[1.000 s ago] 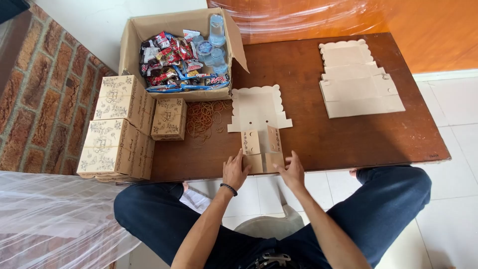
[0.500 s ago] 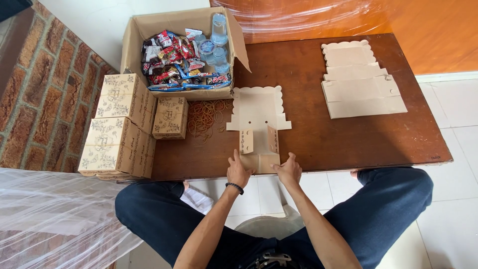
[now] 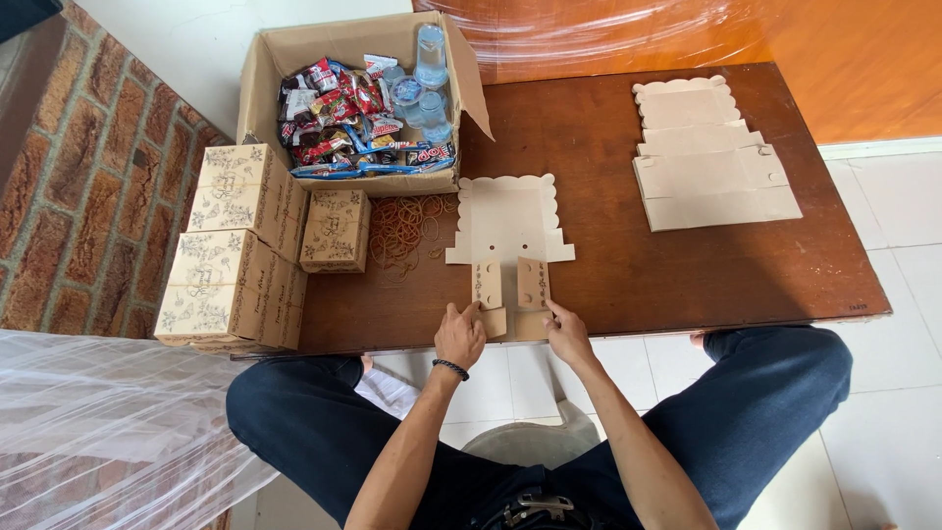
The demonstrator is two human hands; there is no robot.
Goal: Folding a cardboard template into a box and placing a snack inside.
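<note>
Flat cardboard box blank point(image 3: 508, 236) lies at the near edge of the desk point(image 3: 628, 265), its two printed tabs pointing toward me. My left hand point(image 3: 459, 336) pinches the folded end of the left tab and my right hand point(image 3: 566, 334) pinches the right one. Rubber bands point(image 3: 404, 231) sit just left of it, finished boxes point(image 3: 240, 245) stacked at the desk's left edge.

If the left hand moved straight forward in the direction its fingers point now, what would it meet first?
The left hand points away from the body and already touches the flat cardboard box blank. Going on, it would probably slide over the blank's folded flap first.
</note>
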